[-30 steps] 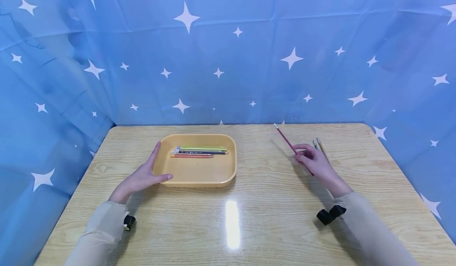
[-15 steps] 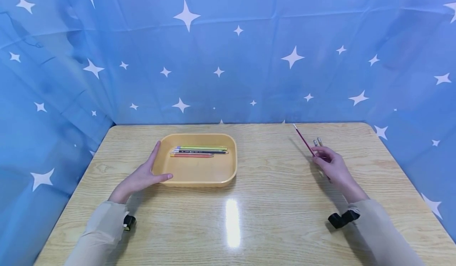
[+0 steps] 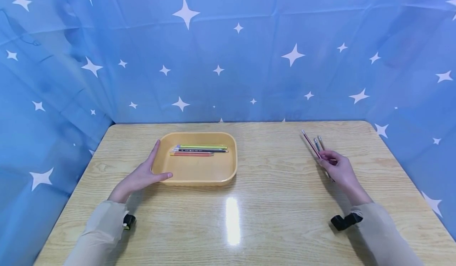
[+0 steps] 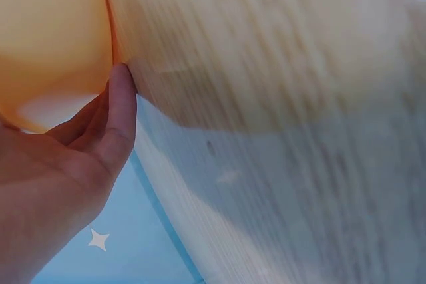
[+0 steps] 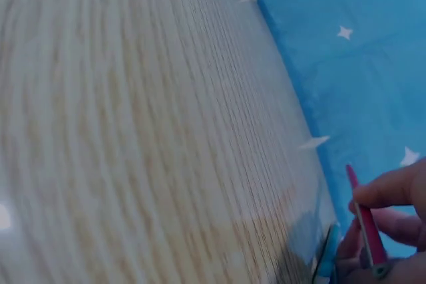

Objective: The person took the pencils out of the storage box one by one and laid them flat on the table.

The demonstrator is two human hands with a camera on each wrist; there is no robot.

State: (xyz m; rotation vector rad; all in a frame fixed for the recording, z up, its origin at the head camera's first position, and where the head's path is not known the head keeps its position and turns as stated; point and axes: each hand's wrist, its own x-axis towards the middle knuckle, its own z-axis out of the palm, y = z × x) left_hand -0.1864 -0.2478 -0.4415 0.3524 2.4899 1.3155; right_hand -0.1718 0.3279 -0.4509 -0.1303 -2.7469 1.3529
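Note:
A yellow tray (image 3: 228,171) sits left of centre on the wooden table, with three pencils (image 3: 199,150) lying along its far side. My left hand (image 3: 142,175) rests flat against the tray's left wall, thumb along the front rim; the left wrist view shows the thumb (image 4: 121,108) touching the tray (image 4: 46,38). My right hand (image 3: 338,169) pinches a red pencil (image 3: 310,142) low over the table at the right, its far end pointing away. Two more pencils (image 3: 319,142) lie on the table just beyond the fingers. The right wrist view shows fingers (image 5: 393,194) round the red pencil (image 5: 365,227).
Blue star-printed cloth (image 3: 228,60) walls the table on three sides. The wooden table (image 3: 270,202) has a bright glare spot (image 3: 232,218) near the front middle. Black straps sit at both wrists.
My right hand has carried the red pencil to the right and lowered it beside the two pencils on the table. The left hand and tray have not moved.

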